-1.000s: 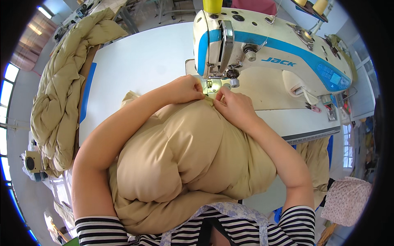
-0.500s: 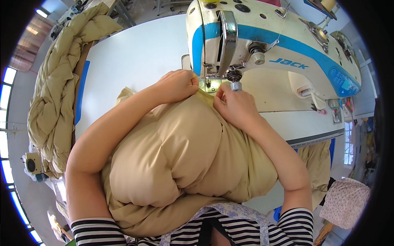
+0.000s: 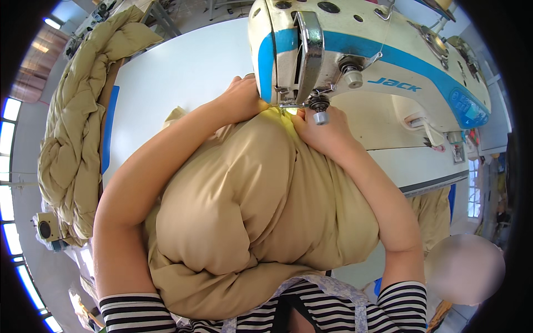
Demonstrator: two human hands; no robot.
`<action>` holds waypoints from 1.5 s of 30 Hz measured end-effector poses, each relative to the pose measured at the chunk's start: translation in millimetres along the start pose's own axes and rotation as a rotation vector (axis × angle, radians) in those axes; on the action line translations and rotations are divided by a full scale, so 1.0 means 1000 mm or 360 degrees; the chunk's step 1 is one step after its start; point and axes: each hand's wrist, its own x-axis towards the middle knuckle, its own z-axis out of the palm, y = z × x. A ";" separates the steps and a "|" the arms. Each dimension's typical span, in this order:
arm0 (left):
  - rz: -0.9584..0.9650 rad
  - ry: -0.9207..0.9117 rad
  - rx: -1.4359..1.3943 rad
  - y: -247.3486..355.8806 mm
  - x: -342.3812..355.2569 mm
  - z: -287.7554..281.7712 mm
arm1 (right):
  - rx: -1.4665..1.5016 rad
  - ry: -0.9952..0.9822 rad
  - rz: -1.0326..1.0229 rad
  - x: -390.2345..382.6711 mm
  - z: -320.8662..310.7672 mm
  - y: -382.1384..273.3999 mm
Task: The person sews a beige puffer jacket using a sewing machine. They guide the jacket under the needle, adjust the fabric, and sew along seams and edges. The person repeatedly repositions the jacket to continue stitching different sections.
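A large puffy tan quilted piece [image 3: 250, 205], likely padded fabric, is bunched between my arms and reaches up to the sewing machine [image 3: 350, 50]. Its gathered far edge lies under the lit needle area, where the presser foot is mostly hidden by the machine head. My left hand [image 3: 243, 100], fingers curled, grips that edge just left of the needle. On the other side my right hand [image 3: 325, 130] pinches the fabric close to the needle, its fingertips partly behind a metal knob [image 3: 321, 117]. The machine is white with a blue band.
The white table [image 3: 172, 72] spreads to the left of the machine. Another tan padded piece [image 3: 72, 133] drapes along the far left side. More tan fabric [image 3: 433, 216] hangs below the table's right edge. At lower right is a pale round blurred shape [image 3: 465, 269].
Both hands have moved slightly away from me, carrying the fabric edge farther under the needle area. The padded piece has stretched forward with them.
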 end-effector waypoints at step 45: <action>-0.0029 0.0143 0.0031 0.069 -0.063 -0.051 | 0.0597 -0.0837 0.0220 -0.062 -0.089 0.015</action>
